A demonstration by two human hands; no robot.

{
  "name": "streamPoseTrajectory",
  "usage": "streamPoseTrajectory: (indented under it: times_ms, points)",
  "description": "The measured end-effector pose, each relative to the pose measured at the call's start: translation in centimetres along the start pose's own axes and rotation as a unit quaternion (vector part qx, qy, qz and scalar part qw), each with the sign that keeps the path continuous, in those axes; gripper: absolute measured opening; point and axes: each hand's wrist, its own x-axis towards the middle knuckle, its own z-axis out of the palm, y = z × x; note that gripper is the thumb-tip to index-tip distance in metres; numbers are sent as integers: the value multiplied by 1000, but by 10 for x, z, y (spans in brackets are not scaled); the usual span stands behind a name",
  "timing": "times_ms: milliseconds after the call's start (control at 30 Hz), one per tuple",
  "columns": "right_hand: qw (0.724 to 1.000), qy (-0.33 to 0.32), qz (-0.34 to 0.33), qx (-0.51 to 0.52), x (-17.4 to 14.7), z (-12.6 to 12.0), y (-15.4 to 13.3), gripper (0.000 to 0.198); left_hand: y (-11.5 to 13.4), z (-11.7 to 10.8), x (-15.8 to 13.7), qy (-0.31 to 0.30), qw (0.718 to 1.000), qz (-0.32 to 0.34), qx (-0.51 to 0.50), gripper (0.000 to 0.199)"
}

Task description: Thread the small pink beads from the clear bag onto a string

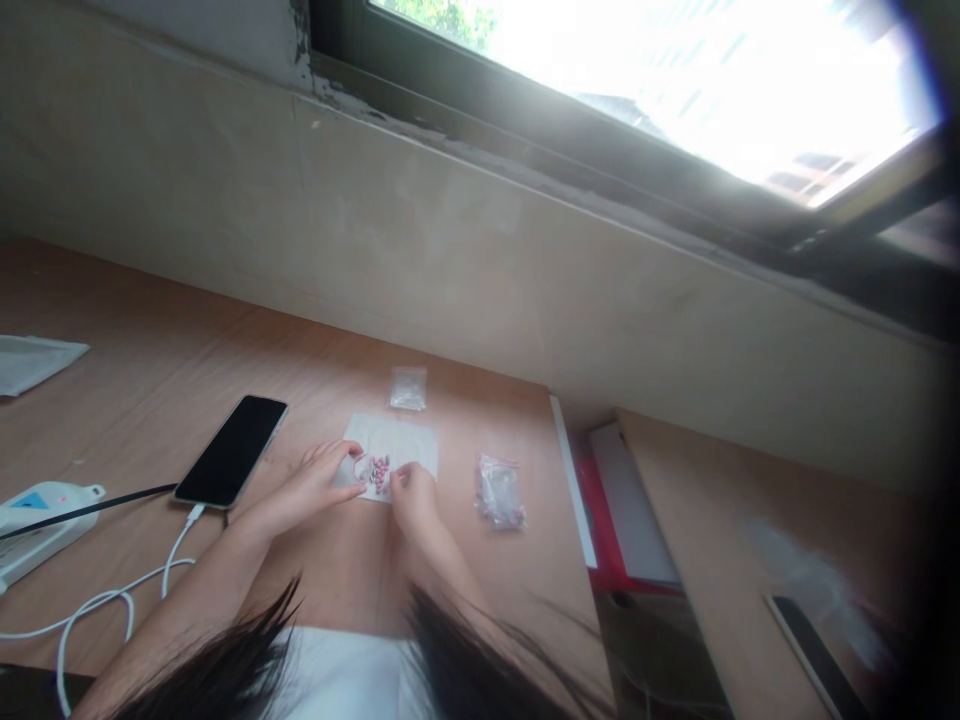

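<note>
1. Pink small beads (381, 474) lie in a loose group on the white sheet (390, 432), between the two hands, which are apart from each other.
2. These beads could, I think, roll away if a fingertip pushes the group or a wrist drags the sheet, because no raised rim is visible around them.
3. Left hand (335, 472) makes a curve beside the beads, its thumb and fingers spread, with the forearm low over the table (315, 590).
4. Right hand (413, 490) bends inward, fingertips gathered close at the beads' right side; whether they pinch something, I cannot tell.
</note>
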Motion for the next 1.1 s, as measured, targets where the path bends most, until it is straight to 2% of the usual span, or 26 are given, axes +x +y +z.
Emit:
streamPoseTrajectory:
  times_ms: [133,267,333,500,600,667,767,867,933,1000,1100]
  points:
    - [993,-34,-45,108,-1,-12,-19,16,-2,5,3,6,1000,24,-6,35]
    - [983,-24,-103,149,-7,-15,-28,17,2,8,4,16,999,45,-23,35]
    - [979,-30,-99,174,-10,-15,-28,19,8,8,2,15,998,54,-37,35]
    - [944,-141,-51,295,-11,-19,-28,23,21,6,-4,10,994,72,-78,38]
    - [925,-142,-23,351,-10,-25,-31,18,18,4,-5,23,988,71,-137,48]
    - [915,-136,-8,379,-10,-29,-32,21,10,1,-4,57,976,40,-207,50]
    - [903,-143,9,405,-12,-37,-34,24,-4,0,-4,89,942,-29,-323,43]
    - [895,-162,20,414,-16,-45,-37,26,-16,6,-7,44,901,-88,-422,40]
    - [897,-162,14,410,-19,-49,-39,26,-20,13,-9,-6,878,-89,-470,37]
    - [902,-153,3,403,-20,-51,-40,25,-23,20,-11,-34,868,-65,-492,33]
    - [901,-132,-6,413,-17,-50,-34,28,-26,25,-10,-20,860,-54,-507,27]
